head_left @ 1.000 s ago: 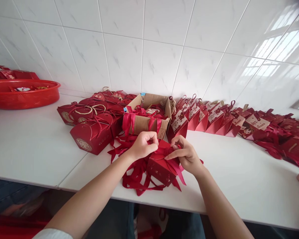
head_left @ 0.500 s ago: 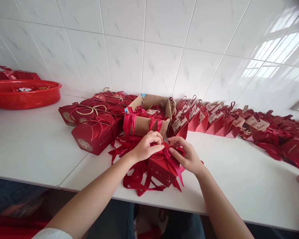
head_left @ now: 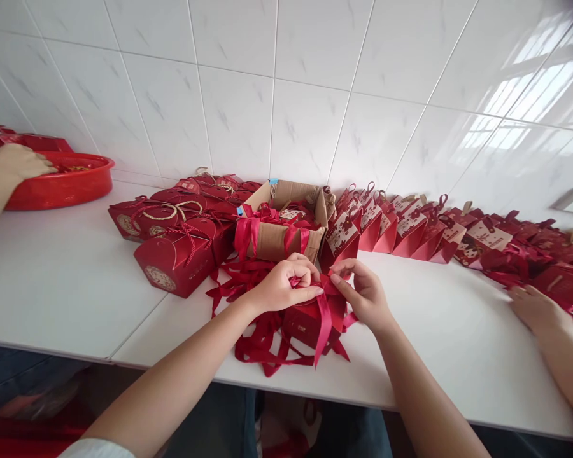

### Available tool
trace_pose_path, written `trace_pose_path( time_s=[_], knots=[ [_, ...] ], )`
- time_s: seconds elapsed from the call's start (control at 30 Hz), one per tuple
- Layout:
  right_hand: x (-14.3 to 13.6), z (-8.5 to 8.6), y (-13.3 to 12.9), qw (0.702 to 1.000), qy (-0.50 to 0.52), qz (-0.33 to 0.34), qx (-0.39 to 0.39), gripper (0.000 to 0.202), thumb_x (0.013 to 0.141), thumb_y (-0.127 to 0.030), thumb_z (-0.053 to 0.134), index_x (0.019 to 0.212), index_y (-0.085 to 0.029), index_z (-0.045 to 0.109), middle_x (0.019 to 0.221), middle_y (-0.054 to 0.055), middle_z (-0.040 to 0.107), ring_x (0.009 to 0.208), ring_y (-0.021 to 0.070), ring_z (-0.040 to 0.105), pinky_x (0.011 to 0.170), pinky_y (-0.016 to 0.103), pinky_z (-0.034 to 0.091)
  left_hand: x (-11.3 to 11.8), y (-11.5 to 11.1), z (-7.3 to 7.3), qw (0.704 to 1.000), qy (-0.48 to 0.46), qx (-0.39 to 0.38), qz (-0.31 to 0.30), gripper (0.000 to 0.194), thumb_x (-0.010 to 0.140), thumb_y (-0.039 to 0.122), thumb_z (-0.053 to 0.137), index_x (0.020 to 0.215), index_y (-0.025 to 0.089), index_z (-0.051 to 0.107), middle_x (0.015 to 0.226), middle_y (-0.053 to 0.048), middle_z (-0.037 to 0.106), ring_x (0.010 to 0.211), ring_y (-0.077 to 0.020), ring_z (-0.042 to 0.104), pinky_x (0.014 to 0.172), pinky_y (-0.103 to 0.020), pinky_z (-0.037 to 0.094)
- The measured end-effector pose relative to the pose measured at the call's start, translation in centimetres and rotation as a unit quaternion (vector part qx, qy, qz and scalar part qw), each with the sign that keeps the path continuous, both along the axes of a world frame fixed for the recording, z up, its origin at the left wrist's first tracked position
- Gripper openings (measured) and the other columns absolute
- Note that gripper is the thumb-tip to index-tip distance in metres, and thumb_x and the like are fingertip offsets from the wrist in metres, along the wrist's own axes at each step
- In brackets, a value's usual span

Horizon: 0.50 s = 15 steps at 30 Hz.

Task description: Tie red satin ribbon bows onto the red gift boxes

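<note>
A small red gift box point(head_left: 302, 326) stands on the white table in front of me, with a red satin ribbon point(head_left: 323, 331) at its top. My left hand point(head_left: 291, 283) is closed on the ribbon over the box, fingers curled and thumb pointing right. From the right, my right hand point(head_left: 363, 294) pinches the ribbon near the box top between thumb and forefinger. One ribbon tail hangs down the box's near face. Around and under the box lies a heap of loose red ribbons point(head_left: 262, 350).
Behind stands an open cardboard box point(head_left: 273, 240) with ribbons over its rim. Finished-looking red boxes point(head_left: 186, 257) sit left, and a row of red bags point(head_left: 342, 235) runs right. Another person's hand point(head_left: 19, 164) reaches into a red basin point(head_left: 64, 194); another hand point(head_left: 542, 308) rests at far right.
A ribbon tail now hangs over the box's near face. My hands stay close together at its top. Other people's hands have come in at the basin and further in at the right.
</note>
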State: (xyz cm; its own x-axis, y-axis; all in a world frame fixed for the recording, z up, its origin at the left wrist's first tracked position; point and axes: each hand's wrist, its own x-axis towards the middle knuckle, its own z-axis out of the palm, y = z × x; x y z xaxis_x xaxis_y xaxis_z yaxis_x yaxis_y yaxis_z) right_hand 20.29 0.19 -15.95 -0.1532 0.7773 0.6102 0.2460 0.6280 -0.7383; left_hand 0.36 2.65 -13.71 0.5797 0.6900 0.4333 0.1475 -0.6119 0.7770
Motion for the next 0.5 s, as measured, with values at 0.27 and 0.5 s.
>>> trace_pose_path(
  time_s=[0.27, 0.5],
  knots=[
    [-0.07, -0.18, 0.21, 1.000, 0.015, -0.003, -0.004, 0.006, 0.088, -0.026, 0.061, 0.091, -0.021, 0.060, 0.085, 0.003, 0.062, 0.078, 0.0141, 0.056, 0.071, 0.028, 0.048, -0.15, -0.09, 0.06, 1.000, -0.008, -0.019, -0.013, 0.042, 0.074, 0.025, 0.068, 0.051, 0.019, 0.033, 0.079, -0.004, 0.064, 0.094, -0.0207, 0.056, 0.084, -0.033, 0.043],
    [-0.30, -0.14, 0.06, 0.999, 0.027, 0.032, -0.023, 0.011, 0.086, -0.029, 0.064, 0.094, -0.022, 0.061, 0.081, 0.002, 0.062, 0.076, 0.0140, 0.058, 0.070, 0.028, 0.050, 0.71, -0.40, -0.09, 0.993, -0.062, -0.074, 0.060, 0.050, 0.080, 0.030, 0.063, 0.055, 0.020, 0.021, 0.077, -0.003, 0.063, 0.068, -0.0125, 0.055, 0.067, -0.027, 0.043]
  ],
)
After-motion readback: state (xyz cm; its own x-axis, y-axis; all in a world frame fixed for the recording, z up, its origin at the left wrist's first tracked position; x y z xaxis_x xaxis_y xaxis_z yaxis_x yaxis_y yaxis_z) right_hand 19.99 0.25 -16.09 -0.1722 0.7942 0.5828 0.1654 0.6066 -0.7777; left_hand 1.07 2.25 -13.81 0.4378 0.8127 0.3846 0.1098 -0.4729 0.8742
